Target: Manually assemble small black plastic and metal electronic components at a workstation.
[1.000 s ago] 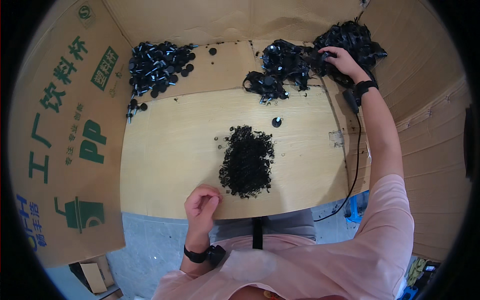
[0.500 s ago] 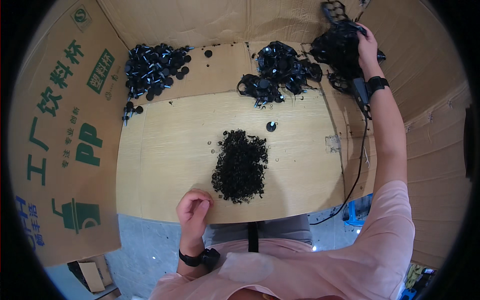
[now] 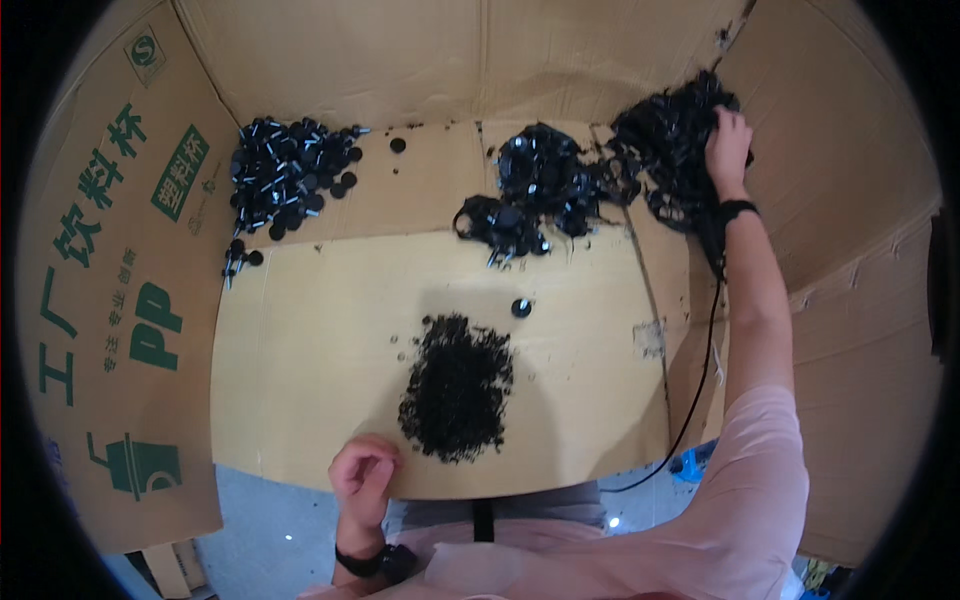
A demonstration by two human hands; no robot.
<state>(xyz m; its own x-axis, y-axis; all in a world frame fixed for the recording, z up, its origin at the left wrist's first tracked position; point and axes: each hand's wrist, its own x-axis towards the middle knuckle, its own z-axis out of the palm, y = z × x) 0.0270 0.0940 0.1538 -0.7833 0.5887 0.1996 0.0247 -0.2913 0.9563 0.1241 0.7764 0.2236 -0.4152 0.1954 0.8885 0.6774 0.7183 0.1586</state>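
Observation:
My right hand (image 3: 729,152) is at the far right on a heap of black plastic scraps (image 3: 670,140). Its fingers curl into the heap, and what they grip is hidden. At the table's front edge rests my left hand (image 3: 364,472), loosely closed with the thumb over the fingers; nothing shows in it. Just beyond it lies a pile of small black ring-like or clip-like parts (image 3: 457,390). A single round black knob with a metal stem (image 3: 521,308) stands alone behind that pile.
Many black knobs with metal studs (image 3: 290,175) are heaped at the far left. Another cluster of knobs and black scraps (image 3: 540,180) sits at the back middle. Cardboard walls (image 3: 130,300) enclose the table (image 3: 300,350). A black cable (image 3: 700,400) runs down the right side.
My right hand has come down onto the scrap heap; the holed black piece it held raised no longer stands out. The whole view has shifted, so the table sits lower. My left hand keeps its pose.

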